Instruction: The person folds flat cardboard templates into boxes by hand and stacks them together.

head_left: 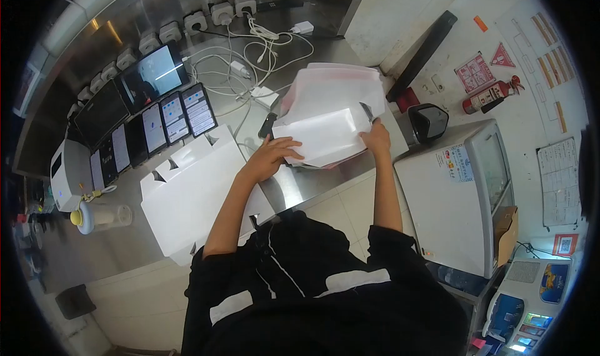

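Note:
A stack of white and pinkish sheets [331, 128] lies at the right end of the metal counter. My left hand [272, 157] rests with its fingers spread on the stack's left front edge. At the right edge of the sheets, my right hand [376, 137] has its fingers closed round a small dark tool [367, 111], perhaps a knife or scissors, whose tip points up and left. Left of my left hand, a large flat white cardboard piece [197, 190] with cut-out slots lies on the counter.
Several phones and tablets [154, 128] stand along the back left, near tangled white cables [259, 53]. A white device [70, 175] and a yellow-capped bottle [94, 218] are at far left. At right are a white freezer [447, 200] and a fire extinguisher [487, 98].

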`<state>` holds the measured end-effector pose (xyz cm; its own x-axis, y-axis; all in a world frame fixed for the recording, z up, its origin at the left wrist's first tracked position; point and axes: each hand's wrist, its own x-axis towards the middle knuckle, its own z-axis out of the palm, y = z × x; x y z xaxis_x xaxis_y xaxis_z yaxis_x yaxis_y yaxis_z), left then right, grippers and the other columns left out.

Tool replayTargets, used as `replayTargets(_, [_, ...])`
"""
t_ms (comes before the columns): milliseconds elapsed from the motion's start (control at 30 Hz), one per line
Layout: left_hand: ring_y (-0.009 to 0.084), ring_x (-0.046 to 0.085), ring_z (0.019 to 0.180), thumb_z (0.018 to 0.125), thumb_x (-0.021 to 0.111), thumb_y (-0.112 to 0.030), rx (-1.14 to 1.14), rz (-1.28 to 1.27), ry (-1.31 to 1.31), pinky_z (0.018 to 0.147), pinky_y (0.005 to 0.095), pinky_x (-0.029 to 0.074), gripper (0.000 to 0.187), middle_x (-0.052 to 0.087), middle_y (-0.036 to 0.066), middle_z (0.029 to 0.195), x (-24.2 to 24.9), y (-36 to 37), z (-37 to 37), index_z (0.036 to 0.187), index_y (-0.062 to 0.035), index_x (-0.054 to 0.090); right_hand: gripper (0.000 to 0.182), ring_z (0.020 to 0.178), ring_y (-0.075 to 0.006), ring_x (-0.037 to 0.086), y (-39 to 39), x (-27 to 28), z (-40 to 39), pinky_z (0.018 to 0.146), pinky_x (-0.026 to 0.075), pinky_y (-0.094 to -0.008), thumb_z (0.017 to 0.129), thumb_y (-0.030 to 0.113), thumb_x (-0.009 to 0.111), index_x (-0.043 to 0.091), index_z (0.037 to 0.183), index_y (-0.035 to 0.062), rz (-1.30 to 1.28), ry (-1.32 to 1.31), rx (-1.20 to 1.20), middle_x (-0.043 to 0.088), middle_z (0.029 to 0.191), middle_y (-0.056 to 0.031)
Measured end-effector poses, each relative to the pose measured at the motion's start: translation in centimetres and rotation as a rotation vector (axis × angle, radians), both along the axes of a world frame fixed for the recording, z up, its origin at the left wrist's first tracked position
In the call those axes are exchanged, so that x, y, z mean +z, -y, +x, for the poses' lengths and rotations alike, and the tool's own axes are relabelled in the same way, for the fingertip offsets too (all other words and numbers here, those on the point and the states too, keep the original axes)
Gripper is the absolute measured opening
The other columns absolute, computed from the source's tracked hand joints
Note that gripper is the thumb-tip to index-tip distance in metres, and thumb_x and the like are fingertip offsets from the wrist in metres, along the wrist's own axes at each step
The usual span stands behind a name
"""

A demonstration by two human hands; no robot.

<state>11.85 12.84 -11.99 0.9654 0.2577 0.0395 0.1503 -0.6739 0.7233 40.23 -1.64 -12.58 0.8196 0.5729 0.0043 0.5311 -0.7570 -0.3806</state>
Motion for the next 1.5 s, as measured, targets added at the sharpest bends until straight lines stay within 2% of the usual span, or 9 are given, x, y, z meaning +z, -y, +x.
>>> replayTargets(167, [0.0244, 0.025, 0.13, 0.07, 0.045, 0.009, 0.056, 0.137, 0.015, 0.104, 0.0549, 0.018, 0.053, 0.037, 0.001, 0.135, -1.5, 0.9, 0.0, 0.115, -0.0205, 0.048, 0.053, 0.098, -0.0359, 0.052, -0.4, 3.8, -6.2, 0.081, 0.043, -0.0413, 0.067, 0.023, 0.07, 0.045, 0.105, -0.0042, -0.008, 0.369, -0.231, 0.054, 0.1, -0.0212])
replayTargets(300, [0.0265, 0.02, 0.132, 0.068, 0.047, 0.007, 0.11, 0.228, -0.02, 0.103, 0.0557, 0.018, 0.061, 0.029, 0.003, 0.139, -2.0, 1.3, 0.1, 0.123, -0.0191, 0.04, 0.033, 0.087, -0.0286, 0.055, -0.8, 5.6, -12.4, 0.075, 0.04, -0.0391, 0.07, 0.025, 0.065, 0.056, 0.097, 0.0081, 0.521, 0.123, 0.569, 0.058, 0.085, -0.0094])
replayTargets(400, [0.0294, 0.02, 0.132, 0.066, 0.047, 0.01, 0.152, 0.249, 0.002, 0.103, 0.0546, 0.02, 0.063, 0.029, 0.006, 0.139, -2.4, 1.6, 0.3, 0.124, -0.0149, 0.039, 0.02, 0.081, -0.0232, 0.055, -0.5, 4.4, -15.4, 0.073, 0.038, -0.039, 0.073, 0.025, 0.063, 0.058, 0.088, 0.0115, 0.235, -0.081, 0.809, 0.056, 0.08, -0.0045])
replayTargets(467, [0.0309, 0.019, 0.131, 0.066, 0.046, 0.012, 0.188, 0.216, 0.05, 0.103, 0.0532, 0.021, 0.064, 0.028, 0.007, 0.139, -3.8, 2.0, 0.4, 0.125, -0.0127, 0.039, 0.012, 0.078, -0.019, 0.056, -0.9, 2.3, -15.5, 0.07, 0.037, -0.0391, 0.075, 0.022, 0.058, 0.057, 0.083, 0.0127, 0.027, 0.3, 0.913, 0.055, 0.077, -0.0019])
replayTargets(833, [0.0354, 0.032, 0.121, 0.065, 0.035, 0.012, 0.689, -0.206, 0.431, 0.104, 0.0391, 0.022, 0.053, 0.036, 0.02, 0.124, 0.2, 5.2, -4.5, 0.114, -0.0033, 0.045, 0.03, 0.099, -0.0239, 0.053, -1.6, 5.6, -15.3, 0.085, 0.035, -0.0503, 0.077, 0.029, 0.058, 0.054, 0.101, 0.0109, -0.293, 0.065, 1.031, 0.055, 0.1, -0.0063])
replayTargets(933, [0.0303, 0.037, 0.119, 0.069, 0.037, 0.009, 0.837, -0.402, 0.447, 0.099, 0.035, 0.03, 0.046, 0.04, 0.017, 0.122, 3.1, 5.3, -8.4, 0.112, -0.0027, 0.046, 0.041, 0.099, -0.0275, 0.052, -3.3, 8.8, -17.8, 0.083, 0.036, -0.0523, 0.078, 0.03, 0.059, 0.051, 0.111, 0.007, 0.006, 0.225, 0.982, 0.053, 0.11, -0.0096])
replayTargets(1033, [0.0261, 0.042, 0.114, 0.073, 0.037, 0.006, 1.035, -0.506, 0.532, 0.095, 0.0361, 0.033, 0.042, 0.044, 0.014, 0.121, 1.8, 4.8, -11.8, 0.113, -0.003, 0.045, 0.033, 0.093, -0.0295, 0.054, -9.9, 8.5, -23.2, 0.083, 0.039, -0.0376, 0.078, 0.023, 0.06, 0.054, 0.105, 0.0045, 0.338, -0.144, 1.124, 0.056, 0.101, -0.0123])
replayTargets(1233, [0.0201, 0.045, 0.109, 0.082, 0.043, -0.026, 1.36, -0.836, 0.415, 0.091, 0.0376, 0.033, 0.042, 0.048, 0.007, 0.119, 0.2, 5.3, -15.5, 0.121, -0.0093, 0.042, 0.054, 0.111, -0.0234, 0.042, -18.8, 0.6, -31.1, 0.089, 0.025, -0.0623, 0.076, 0.028, 0.062, 0.042, 0.122, 0.0069, 0.114, 0.161, 1.096, 0.048, 0.114, -0.0088])
replayTargets(1500, [0.0186, 0.045, 0.109, 0.083, 0.044, -0.04, 1.327, -0.979, 0.314, 0.091, 0.0375, 0.033, 0.05, 0.049, 0.007, 0.12, -0.6, 3.9, -15.9, 0.122, -0.0093, 0.042, 0.04, 0.115, -0.0174, 0.042, -15.0, -1.2, -30.6, 0.091, 0.023, -0.0539, 0.073, 0.012, 0.059, 0.055, 0.112, 0.0172, 0.425, 0.494, 1.078, 0.048, 0.122, -0.0022])
